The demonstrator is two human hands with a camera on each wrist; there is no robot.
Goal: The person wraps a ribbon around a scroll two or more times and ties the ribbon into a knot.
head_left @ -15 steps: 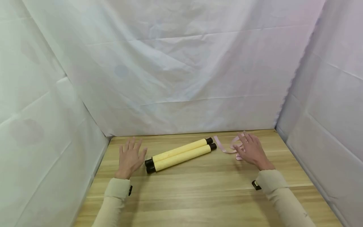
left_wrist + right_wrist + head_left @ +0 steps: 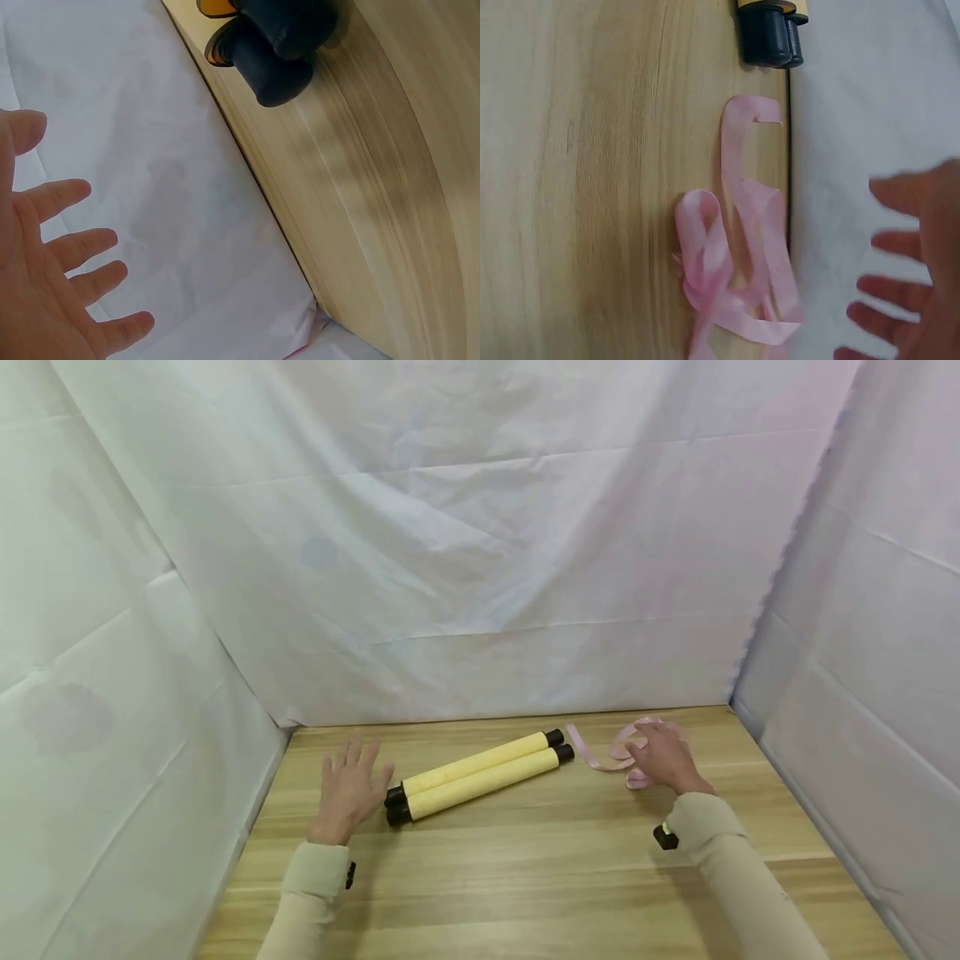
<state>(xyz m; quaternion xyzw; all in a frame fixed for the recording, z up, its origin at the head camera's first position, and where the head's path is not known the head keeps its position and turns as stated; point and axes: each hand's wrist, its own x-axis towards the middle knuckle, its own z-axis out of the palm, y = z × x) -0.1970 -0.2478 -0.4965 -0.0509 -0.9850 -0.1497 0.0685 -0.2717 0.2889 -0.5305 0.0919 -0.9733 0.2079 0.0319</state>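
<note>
Two yellow tubes with black end caps [image 2: 480, 777] lie side by side, slanting across the back of the wooden table. My left hand [image 2: 351, 792] is held just left of their near ends, its fingers spread and holding nothing; the left wrist view shows the black caps [image 2: 274, 64] beyond that hand. To the right of the tubes a pink ribbon [image 2: 739, 247] lies in loose loops. Over the ribbon is my right hand [image 2: 667, 756], fingers slightly bent and apart from one another, with nothing between them in the right wrist view.
A white cloth [image 2: 480, 668] hangs behind the table, and similar cloth walls [image 2: 112, 735] stand at the left and right sides. The wooden tabletop [image 2: 510, 885] stretches toward me between my forearms. Each sleeve has a small black device at the cuff.
My right hand has lowered toward the ribbon, its fingers bending from their earlier straighter spread. The left hand has shifted only slightly. The tubes and ribbon lie as before.
</note>
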